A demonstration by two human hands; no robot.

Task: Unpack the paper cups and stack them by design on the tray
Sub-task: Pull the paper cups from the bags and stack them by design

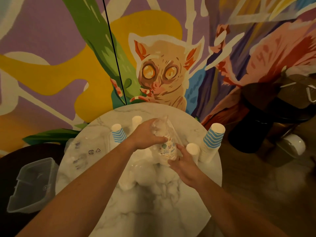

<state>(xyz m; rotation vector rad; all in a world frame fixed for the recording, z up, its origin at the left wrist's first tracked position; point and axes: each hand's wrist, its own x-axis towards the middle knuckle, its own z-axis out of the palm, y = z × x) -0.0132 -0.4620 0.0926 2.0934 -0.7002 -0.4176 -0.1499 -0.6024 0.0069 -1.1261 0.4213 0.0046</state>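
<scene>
Clear crinkled plastic sleeve (162, 127) blurred the upright patterned paper cup stack (166, 149); left hand (147, 135) and right hand (183, 161) both gripped it.

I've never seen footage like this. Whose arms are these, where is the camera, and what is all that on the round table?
There is no robot here: a person wears one camera on the head, looking down at their own arms. The left hand grips clear plastic wrap around a sleeve of patterned paper cups, which the right hand holds lower down. On the marble table stand upside-down stacks of blue-striped cups, plain white cups and empty plastic wrappers.
</scene>
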